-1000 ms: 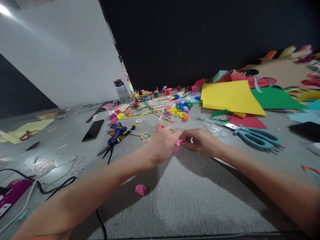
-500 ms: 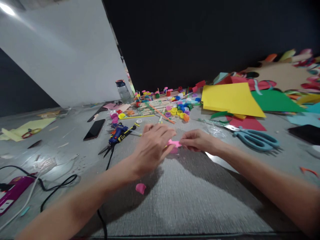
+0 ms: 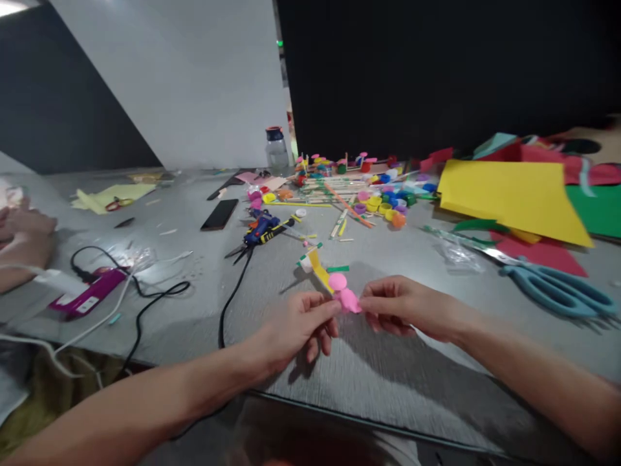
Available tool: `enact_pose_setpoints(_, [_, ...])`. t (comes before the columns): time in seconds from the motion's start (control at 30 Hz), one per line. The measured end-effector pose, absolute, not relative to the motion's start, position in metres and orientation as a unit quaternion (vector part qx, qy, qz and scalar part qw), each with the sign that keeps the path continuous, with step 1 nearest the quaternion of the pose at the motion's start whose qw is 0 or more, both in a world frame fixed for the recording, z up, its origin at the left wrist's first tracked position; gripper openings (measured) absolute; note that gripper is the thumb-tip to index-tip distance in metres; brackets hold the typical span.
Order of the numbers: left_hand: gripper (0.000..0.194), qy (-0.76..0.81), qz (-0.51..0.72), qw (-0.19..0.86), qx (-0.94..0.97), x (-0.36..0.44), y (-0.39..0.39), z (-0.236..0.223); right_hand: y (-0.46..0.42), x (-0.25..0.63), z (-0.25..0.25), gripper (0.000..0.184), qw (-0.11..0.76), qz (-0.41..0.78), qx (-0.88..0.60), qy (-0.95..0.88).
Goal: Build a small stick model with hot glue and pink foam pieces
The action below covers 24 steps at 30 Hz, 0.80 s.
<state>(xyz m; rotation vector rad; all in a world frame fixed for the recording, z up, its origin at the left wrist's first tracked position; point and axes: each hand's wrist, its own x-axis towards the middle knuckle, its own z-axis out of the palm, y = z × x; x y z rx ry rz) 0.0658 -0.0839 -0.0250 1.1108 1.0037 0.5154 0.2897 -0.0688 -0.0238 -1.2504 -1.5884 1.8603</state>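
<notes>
A small pink paper piece (image 3: 348, 301) is pinched between my two hands above the table. My left hand (image 3: 310, 320) has thumb and fingers closed on its left side, the other fingers curled below. At its right edge, my right hand (image 3: 392, 303) pinches with thumb and fingertips. A pink disc (image 3: 337, 281) sits just above the piece, against a yellow strip (image 3: 319, 270) that slants up left to white and green bits. Whether these are joined to the pink piece, I cannot tell. A green strip (image 3: 338, 268) lies close behind.
A glue gun (image 3: 262, 226) and black-tipped pliers (image 3: 237, 251) lie left, near a phone (image 3: 220, 215). Blue-handled scissors (image 3: 557, 285) and yellow paper (image 3: 504, 194) are at right. Bottle caps (image 3: 383, 206) and sticks spread behind. Another person's hand (image 3: 29, 233) is far left, near a purple power strip (image 3: 92, 294).
The view has swung left and shows the near table edge. My left hand has turned from covering the pink paper to pinching its left side, exposing the disc and yellow strip.
</notes>
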Motion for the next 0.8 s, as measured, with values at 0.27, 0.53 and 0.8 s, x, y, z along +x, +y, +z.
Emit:
enact_pose_setpoints(0.27, [0.028,0.479,0.244,0.67,0.512,0.062,-0.082,-0.018,-0.077,0.275,-0.026,0.036,0.177,0.623,-0.438,-0.624])
enact_pose_setpoints(0.53, [0.021,0.511,0.235,0.663,0.495,0.065,-0.073,-0.012,-0.075,0.272,-0.022,0.03,0.201,0.603,-0.445,-0.631])
enact_pose_setpoints(0.8, [0.029,0.513,0.229,0.678,0.475,0.066,-0.066,-0.012,-0.067,0.268,-0.02,0.034,0.184,0.585,-0.455,-0.646])
